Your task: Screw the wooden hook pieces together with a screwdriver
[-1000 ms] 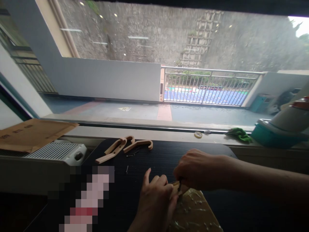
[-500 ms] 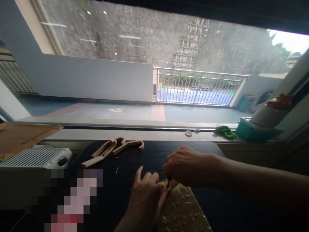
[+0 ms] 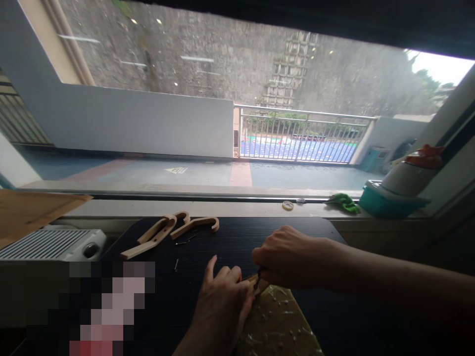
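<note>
My right hand (image 3: pixel 282 254) is closed around a dark tool with a thin shaft (image 3: pixel 257 280); its handle is hidden in the fist. The shaft slants down to a pale wooden piece (image 3: pixel 262 286), mostly covered by my hands. With thumb and fingers bent, my left hand (image 3: pixel 222 301) grips that piece against the end of a brown block (image 3: pixel 280 321) with a shiny, tape-like surface and small bumps. Farther off on the black table lie curved wooden hooks (image 3: pixel 154 243), one with a dark hole. Several thin metal screws or nails (image 3: pixel 176 265) are scattered near them.
The black table (image 3: pixel 233 235) meets a pale windowsill (image 3: pixel 222 207). On the sill are a tape roll (image 3: pixel 288 205), a green cloth (image 3: pixel 342 202) and a teal container (image 3: pixel 389 200). A cardboard piece (image 3: pixel 37 212) juts in over a white slatted appliance (image 3: pixel 55 242) at left.
The view has shifted slightly left. My right hand has moved a little to the right relative to the table, and the tool's shaft leans more. My left hand keeps its hold.
</note>
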{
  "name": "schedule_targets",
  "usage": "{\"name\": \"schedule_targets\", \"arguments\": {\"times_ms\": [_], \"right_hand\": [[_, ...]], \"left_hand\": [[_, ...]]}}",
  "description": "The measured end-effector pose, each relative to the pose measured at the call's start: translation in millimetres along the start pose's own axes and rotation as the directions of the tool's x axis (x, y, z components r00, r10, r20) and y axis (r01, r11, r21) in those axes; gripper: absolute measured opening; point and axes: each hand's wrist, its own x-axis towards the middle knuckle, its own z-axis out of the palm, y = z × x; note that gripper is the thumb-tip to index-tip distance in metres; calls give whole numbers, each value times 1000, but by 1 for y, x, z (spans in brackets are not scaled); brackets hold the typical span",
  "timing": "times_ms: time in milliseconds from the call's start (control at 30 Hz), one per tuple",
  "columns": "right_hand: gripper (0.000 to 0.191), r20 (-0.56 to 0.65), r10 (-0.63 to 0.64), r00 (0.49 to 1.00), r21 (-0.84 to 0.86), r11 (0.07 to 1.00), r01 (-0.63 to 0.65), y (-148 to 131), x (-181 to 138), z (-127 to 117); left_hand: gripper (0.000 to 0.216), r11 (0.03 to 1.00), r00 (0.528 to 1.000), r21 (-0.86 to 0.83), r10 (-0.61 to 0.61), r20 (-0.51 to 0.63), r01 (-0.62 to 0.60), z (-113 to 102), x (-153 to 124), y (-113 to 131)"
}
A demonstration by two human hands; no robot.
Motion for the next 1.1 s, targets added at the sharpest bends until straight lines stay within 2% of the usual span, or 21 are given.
{"name": "schedule_targets", "arguments": {"times_ms": [100,267,467,533,667,833,1000,1100], "right_hand": [[9,-2,-38,999,-31,999,38,-4,-1,-8],[21,77,-98,992,-14,995,99,-8,2,-11],[16,67,-29,997,60,998,25,0,2,2],[20,46,20,999,67,997,-23,1,0,4],[19,21,66,998,49,997,-67,1,0,7],[12,-8,1,1000,-25,1000,-1,-3,4,4],[9,116,-81,990,-104,990,94,-10,9,-10],[10,138,-108,984,-97,988,122,-10,13,-12]], "left_hand": [[15,1000,1000,-3,-8,7,9,-3,0,2],[13,1000,1000,-11,-8,-6,8,-3,2,2],[13,999,1000,34,11,-22,-10,2,1,-1],[13,999,999,48,19,-31,-18,1,1,0],[12,998,994,29,55,-92,-52,0,-4,3],[20,989,983,-38,139,-117,-144,7,-17,3],[18,988,983,-29,147,-112,-152,14,-19,6],[16,988,975,-44,141,-172,-151,18,-16,6]]}}
